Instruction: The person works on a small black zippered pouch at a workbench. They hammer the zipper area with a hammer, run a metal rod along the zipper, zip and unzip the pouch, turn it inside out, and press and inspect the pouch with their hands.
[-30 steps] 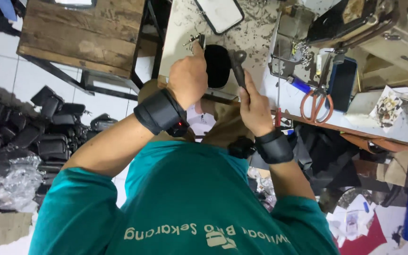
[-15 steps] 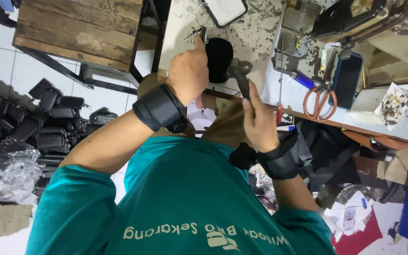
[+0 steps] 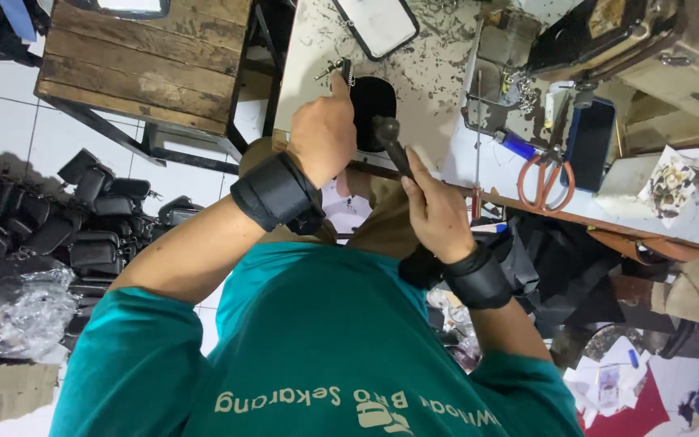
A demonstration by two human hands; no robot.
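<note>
Black leather: the small dark piece (image 3: 371,103) lies flat on the speckled worktop (image 3: 434,65), right in front of me, so it has a hard surface under it.
Left hand (image 3: 323,133): it rests at the piece's left edge, fingers closed together on a small metal fitting (image 3: 343,69) at the top corner; I judge this pins the work so it cannot slide.
Right hand (image 3: 433,206): fingers wrapped tight around the handle of a small hammer (image 3: 390,139), thumb laid along the shaft to steer it.
Hammer head: it sits just over the right side of the piece, close to my left hand; whether it touches the leather I cannot tell.
Wrists: a black band (image 3: 278,194) on the left, another (image 3: 476,277) on the right.
Within reach: orange-handled scissors (image 3: 542,176) lie to the right on the worktop, near a dark blue phone (image 3: 589,144) that leans by the sewing machine (image 3: 608,40).
Further up: a flat black-rimmed panel (image 3: 378,24) lies beyond the piece, well apart from my hands.
Floor, left side: a heap of finished-looking black pouches (image 3: 58,226) and a clear plastic bag (image 3: 18,307) sit beside a wooden table (image 3: 139,61).
</note>
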